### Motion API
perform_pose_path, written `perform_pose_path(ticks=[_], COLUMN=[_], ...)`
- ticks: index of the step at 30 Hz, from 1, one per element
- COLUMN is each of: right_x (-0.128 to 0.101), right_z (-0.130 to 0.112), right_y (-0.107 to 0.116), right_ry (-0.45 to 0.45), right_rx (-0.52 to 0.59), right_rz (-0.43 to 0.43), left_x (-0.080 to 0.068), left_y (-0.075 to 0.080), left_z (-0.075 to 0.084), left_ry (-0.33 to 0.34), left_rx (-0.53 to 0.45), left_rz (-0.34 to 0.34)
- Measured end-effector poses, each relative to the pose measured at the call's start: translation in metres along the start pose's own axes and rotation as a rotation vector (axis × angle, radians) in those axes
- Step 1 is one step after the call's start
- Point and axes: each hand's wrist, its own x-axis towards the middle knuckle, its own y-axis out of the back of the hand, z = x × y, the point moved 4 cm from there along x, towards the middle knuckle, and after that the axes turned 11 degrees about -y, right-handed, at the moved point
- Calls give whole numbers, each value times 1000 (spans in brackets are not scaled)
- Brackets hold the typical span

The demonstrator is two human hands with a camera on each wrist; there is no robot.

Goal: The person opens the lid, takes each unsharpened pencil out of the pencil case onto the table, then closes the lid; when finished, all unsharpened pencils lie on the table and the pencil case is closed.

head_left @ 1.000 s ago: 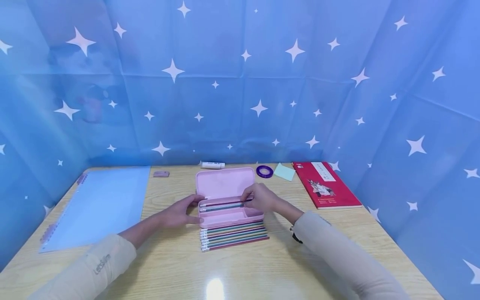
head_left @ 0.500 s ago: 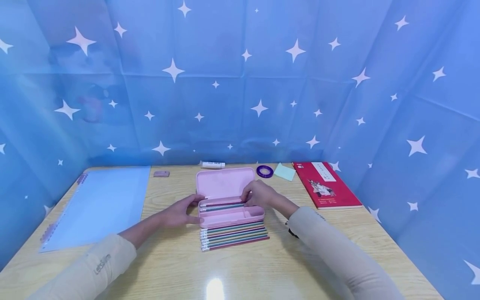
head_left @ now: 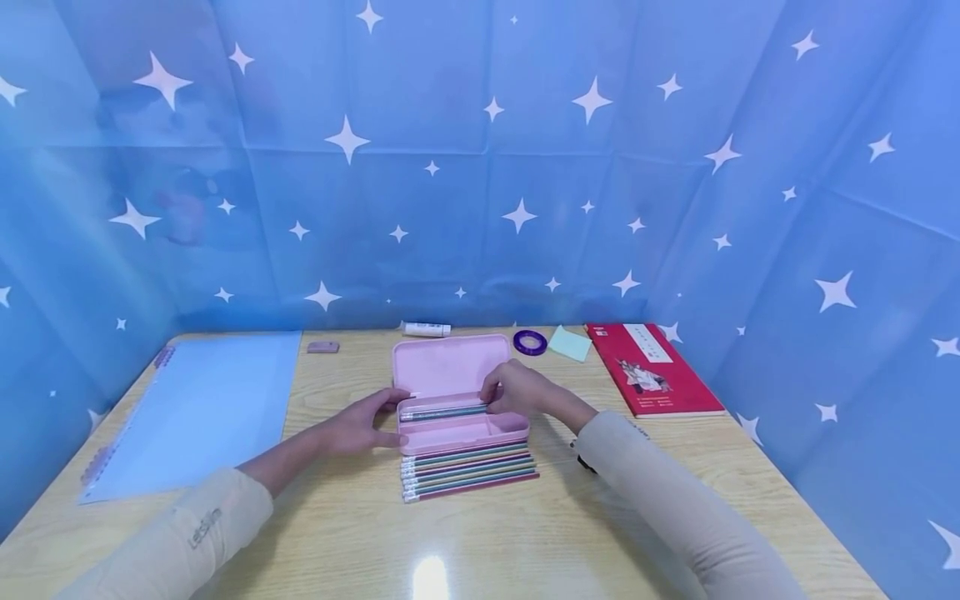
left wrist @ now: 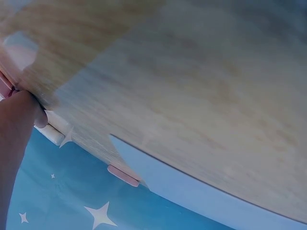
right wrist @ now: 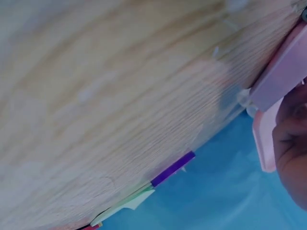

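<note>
An open pink pencil case (head_left: 448, 368) lies at the middle of the wooden table (head_left: 525, 533), lid tipped back. My left hand (head_left: 390, 419) grips the case's left end, thumb at the front and fingers at the back. My right hand (head_left: 492, 399) pinches the right end of a few pencils (head_left: 442, 412) lying lengthwise in the case's tray. Several more coloured pencils (head_left: 468, 473) lie in a row on the table just in front of the case. The right wrist view shows the case's pink edge (right wrist: 280, 81) beside my fingers (right wrist: 292, 148).
A pale blue sheet (head_left: 195, 408) with a punched edge covers the left side. Along the back lie a small pink eraser (head_left: 322, 347), a glue stick (head_left: 426, 329), a purple tape ring (head_left: 529, 342) and green sticky notes (head_left: 569, 343). A red book (head_left: 651, 368) lies at the right. Blue starred cloth walls in the table.
My right hand has shifted slightly back and left, bringing the pencils toward the rear of the tray. The left hand and the case have stayed put.
</note>
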Motion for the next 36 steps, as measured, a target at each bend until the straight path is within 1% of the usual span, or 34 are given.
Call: perform_pose_path(ticks=[4,9,12,15,21,25,28,32,36], right_x=[0,-1,-1,-2,-6,-10,-15,-25,-38], right_z=[1,-2,-4,-3,-1,0,1,0,-1], right_y=[0,2,1,1,3,6,9,15,22], right_ry=[2,34,61,67,55,44,62,93,108], right_rx=[-39,-102,-126,-125,-94,-54,-6,65,126], right_rz=[-5,25,33,34,38,48,65,85,85], left_x=[0,0,0,0,0,0,1,1,2], left_y=[-1,0,-1,-2,-3,-2,0,0,0], left_z=[1,1,1,2,4,2,1,1,0], left_ry=[3,4,0,-2,-8,-6,-15,-5,-1], left_rx=[0,4,2,-4,-5,6,19,23,16], left_rz=[-3,3,3,-1,-4,-1,-5,-6,-4])
